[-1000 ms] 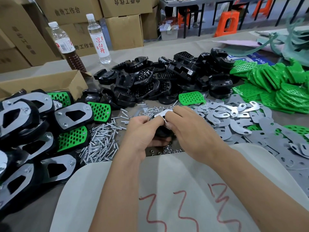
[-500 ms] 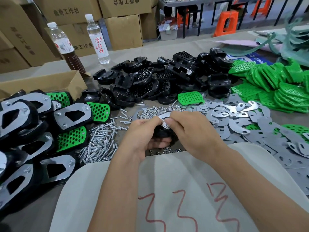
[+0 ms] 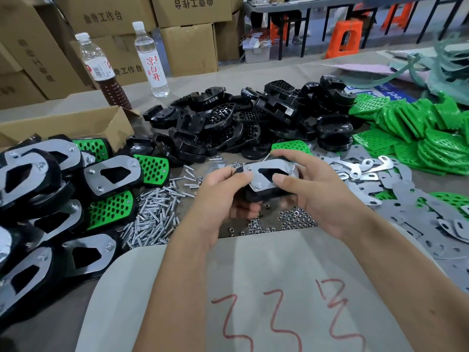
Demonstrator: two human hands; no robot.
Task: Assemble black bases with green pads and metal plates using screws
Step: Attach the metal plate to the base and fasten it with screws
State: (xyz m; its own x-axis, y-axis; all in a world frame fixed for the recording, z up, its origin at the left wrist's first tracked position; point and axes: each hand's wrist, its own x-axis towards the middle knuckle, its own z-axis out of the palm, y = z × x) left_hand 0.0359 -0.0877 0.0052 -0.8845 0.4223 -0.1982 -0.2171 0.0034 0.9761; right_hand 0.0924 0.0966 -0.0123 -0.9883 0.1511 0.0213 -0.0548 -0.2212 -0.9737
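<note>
Holding a black base [image 3: 264, 193] now turned plate-up, left hand [image 3: 223, 196] and right hand [image 3: 322, 191] grip it; metal plate [image 3: 269, 174] seated, screws next.

Two bottles [image 3: 152, 57] stood before my stacked cardboard boxes [image 3: 187, 29]; orange stools [image 3: 345, 39] sat right of those boxes, an open carton [image 3: 76, 125] nearer me.

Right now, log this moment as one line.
left hand: grips black base | right hand: grips it, thumb on metal plate | screws: piled left

Two bottles [image 3: 101, 72], one open cardboard box [image 3: 76, 125], two orange stools [image 3: 345, 38], two hands [image 3: 220, 196].
</note>
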